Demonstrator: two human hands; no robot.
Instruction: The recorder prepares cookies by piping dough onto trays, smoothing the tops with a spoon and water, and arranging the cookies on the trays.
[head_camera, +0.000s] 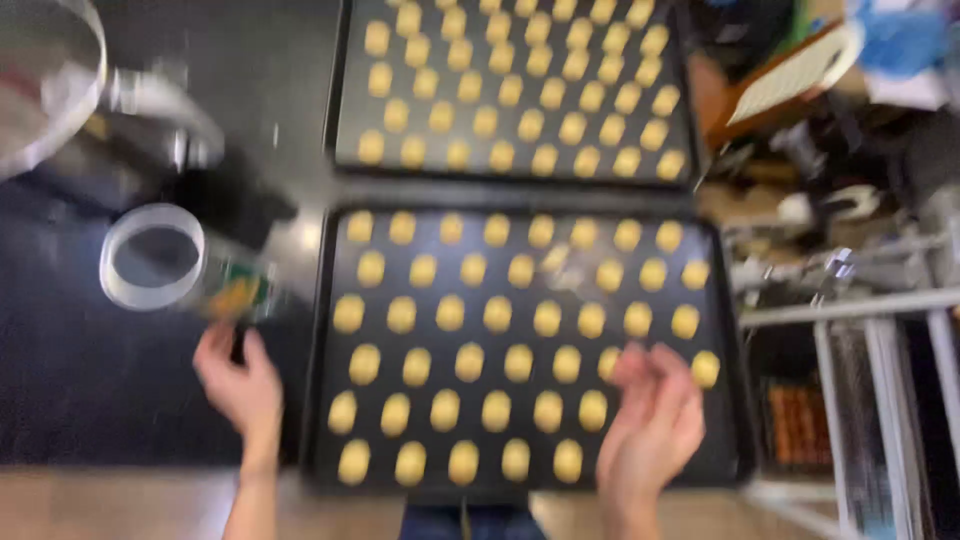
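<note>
- The right hand (652, 415) lies nearest the camera, raised over the lower right part of the near baking tray (322, 330), palm up and fingers loosely curled; it is blurred, and nothing can be made out in its grasp.
- The left hand (238, 385) sits on the dark surface (90, 380) just left of that tray, fingers reaching up to the base of a clear round container (160, 265) lying on its side; whether it grips it or only touches it cannot be told.
- The near tray is black and carries rows of small pale yellow dough pieces (497, 313), evenly spaced.
- A second black tray (340, 100) lies just beyond it, filled the same way.
- A glass bowl (40, 80) stands at the far left.
- A metal rack (880, 330) and clutter fill the right side.
</note>
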